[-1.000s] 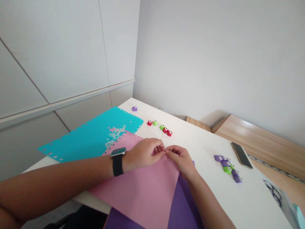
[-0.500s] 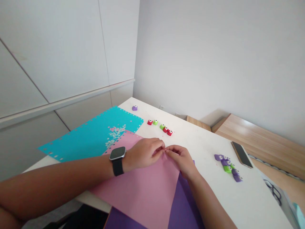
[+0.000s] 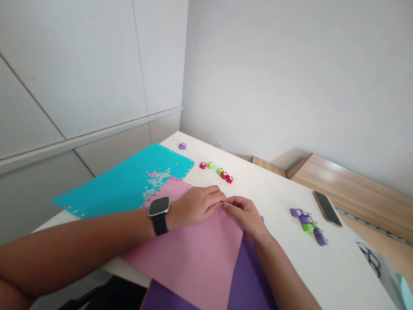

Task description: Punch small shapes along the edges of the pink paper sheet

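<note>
Pink paper lies over purple paper and partly over a blue sheet with small holes along its edges. My left hand, with a watch on its wrist, rests above the pink paper's upper part, its fingers pressed together. Close against its fingertips, my right hand is closed in a pinch at the paper's upper corner. Whatever lies between the fingertips is too small and hidden to name. Small pale and pink paper cutouts are heaped on the blue sheet.
On the white table stand red punches, green punches, a lone purple punch and a purple and green cluster at the right. A phone and dark-handled scissors lie farther right.
My left hand's fingers have shifted slightly right and extended over the fingertips of my right hand. The right hand has barely moved.
</note>
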`<action>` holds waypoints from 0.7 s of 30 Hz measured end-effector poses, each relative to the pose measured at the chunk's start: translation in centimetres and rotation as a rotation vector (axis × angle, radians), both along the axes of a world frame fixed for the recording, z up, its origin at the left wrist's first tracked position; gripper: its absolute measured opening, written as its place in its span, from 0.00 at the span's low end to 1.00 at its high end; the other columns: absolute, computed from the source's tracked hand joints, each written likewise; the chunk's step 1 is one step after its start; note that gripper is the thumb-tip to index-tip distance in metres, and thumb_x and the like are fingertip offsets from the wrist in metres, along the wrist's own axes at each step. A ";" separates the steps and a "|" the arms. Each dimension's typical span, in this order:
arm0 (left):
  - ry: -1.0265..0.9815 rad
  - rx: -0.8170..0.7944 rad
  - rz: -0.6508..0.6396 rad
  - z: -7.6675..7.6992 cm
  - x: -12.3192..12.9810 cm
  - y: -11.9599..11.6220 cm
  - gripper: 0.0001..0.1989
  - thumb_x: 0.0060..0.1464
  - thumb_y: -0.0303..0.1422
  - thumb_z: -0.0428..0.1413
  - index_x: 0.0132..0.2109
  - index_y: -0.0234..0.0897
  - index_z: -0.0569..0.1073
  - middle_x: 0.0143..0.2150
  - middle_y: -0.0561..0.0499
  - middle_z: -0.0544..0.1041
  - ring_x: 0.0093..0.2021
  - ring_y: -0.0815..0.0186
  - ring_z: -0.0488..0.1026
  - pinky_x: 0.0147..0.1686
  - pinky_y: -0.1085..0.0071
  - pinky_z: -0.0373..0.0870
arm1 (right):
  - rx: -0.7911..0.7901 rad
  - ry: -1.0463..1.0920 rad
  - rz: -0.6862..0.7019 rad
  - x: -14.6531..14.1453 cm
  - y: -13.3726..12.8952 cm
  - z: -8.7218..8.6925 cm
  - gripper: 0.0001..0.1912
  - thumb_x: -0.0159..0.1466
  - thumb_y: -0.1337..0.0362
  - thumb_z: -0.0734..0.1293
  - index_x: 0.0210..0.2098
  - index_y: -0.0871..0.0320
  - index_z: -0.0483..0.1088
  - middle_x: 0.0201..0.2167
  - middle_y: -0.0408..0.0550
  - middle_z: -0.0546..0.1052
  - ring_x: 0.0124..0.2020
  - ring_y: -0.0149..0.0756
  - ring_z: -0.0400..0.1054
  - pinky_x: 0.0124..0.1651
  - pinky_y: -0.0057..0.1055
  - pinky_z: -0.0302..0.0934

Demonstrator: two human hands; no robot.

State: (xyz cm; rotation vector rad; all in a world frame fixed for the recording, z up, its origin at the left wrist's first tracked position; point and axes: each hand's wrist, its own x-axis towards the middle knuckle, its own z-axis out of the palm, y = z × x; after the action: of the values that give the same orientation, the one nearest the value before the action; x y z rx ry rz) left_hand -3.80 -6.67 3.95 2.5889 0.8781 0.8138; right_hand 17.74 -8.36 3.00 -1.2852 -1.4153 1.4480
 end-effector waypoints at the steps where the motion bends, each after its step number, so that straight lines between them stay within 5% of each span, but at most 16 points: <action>1: 0.016 0.009 -0.015 0.0 0.0 0.0 0.12 0.68 0.28 0.47 0.50 0.39 0.73 0.45 0.48 0.75 0.43 0.64 0.75 0.43 0.70 0.70 | 0.000 -0.005 -0.001 0.0 0.0 0.0 0.15 0.57 0.54 0.74 0.37 0.59 0.80 0.34 0.48 0.81 0.33 0.36 0.70 0.38 0.31 0.61; 6: 0.109 0.063 -0.048 -0.1 0.0 0.1 0.12 0.68 0.27 0.47 0.51 0.38 0.73 0.48 0.47 0.74 0.42 0.64 0.75 0.40 0.71 0.70 | -0.004 -0.012 0.010 0.1 0.0 0.0 0.15 0.58 0.54 0.74 0.36 0.59 0.80 0.33 0.48 0.80 0.32 0.35 0.69 0.36 0.31 0.60; 10: -0.049 -0.014 -0.029 0.6 0.2 -0.2 0.10 0.68 0.30 0.47 0.48 0.38 0.73 0.45 0.48 0.75 0.42 0.65 0.74 0.42 0.70 0.71 | -0.016 0.007 0.022 0.1 -0.1 0.2 0.15 0.58 0.53 0.74 0.37 0.58 0.80 0.34 0.48 0.81 0.32 0.36 0.70 0.37 0.31 0.61; 16: -0.305 -0.235 0.125 1.2 -0.2 1.5 0.08 0.66 0.35 0.52 0.43 0.39 0.74 0.38 0.51 0.78 0.35 0.67 0.75 0.34 0.74 0.70 | 0.050 -0.114 0.009 0.7 0.6 -0.8 0.15 0.59 0.52 0.73 0.37 0.58 0.79 0.33 0.47 0.80 0.32 0.36 0.70 0.36 0.31 0.60; 21: -0.290 -0.244 0.268 0.0 -1.3 4.0 0.15 0.68 0.39 0.49 0.51 0.39 0.76 0.40 0.49 0.82 0.31 0.67 0.77 0.33 0.73 0.71 | 0.124 -0.277 -0.005 1.9 1.5 -1.9 0.13 0.60 0.54 0.72 0.35 0.58 0.77 0.29 0.46 0.77 0.31 0.36 0.68 0.35 0.31 0.59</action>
State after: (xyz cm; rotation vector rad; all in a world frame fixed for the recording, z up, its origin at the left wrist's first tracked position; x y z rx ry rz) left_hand -5.11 -2.70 3.97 2.1064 1.1651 1.0491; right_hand 19.62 -6.83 1.15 -1.4497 -1.6523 1.1919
